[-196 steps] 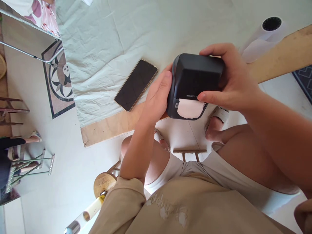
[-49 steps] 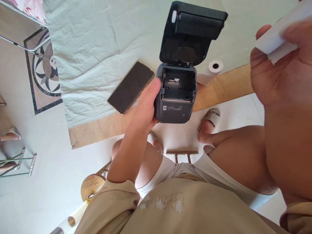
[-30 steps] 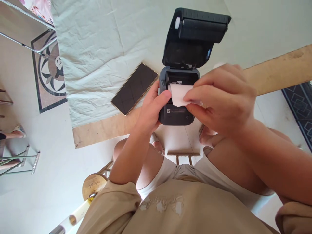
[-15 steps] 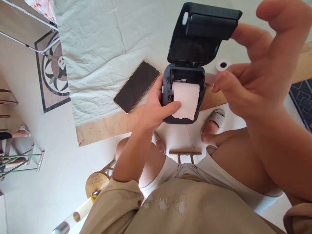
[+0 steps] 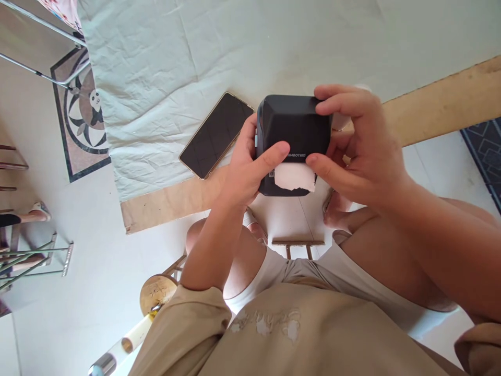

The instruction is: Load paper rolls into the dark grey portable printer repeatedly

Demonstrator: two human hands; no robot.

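Between my two hands is a small black label printer [image 5: 295, 125] with its lid down. A strip of white paper [image 5: 294, 176] with a torn edge sticks out below the lid's front edge. My left hand [image 5: 250, 162] grips the printer's left side, thumb on the lid. On the right side, my right hand [image 5: 360, 141] wraps round the printer, fingertips on the lid's far corner and thumb at its front edge beside the paper. Behind the right hand a white paper roll [image 5: 362, 87] is mostly hidden.
A phone [image 5: 217, 134] with a dark screen lies left of the printer on the pale green cloth [image 5: 144, 78]. The table's bare wooden edge [image 5: 172, 203] runs along the near side. A round wooden stool [image 5: 156, 293] stands on the floor at lower left.
The printer's lid has swung down and closed over the paper, leaving the torn end outside. My right hand has come in from the right and taken hold of the printer's right side.
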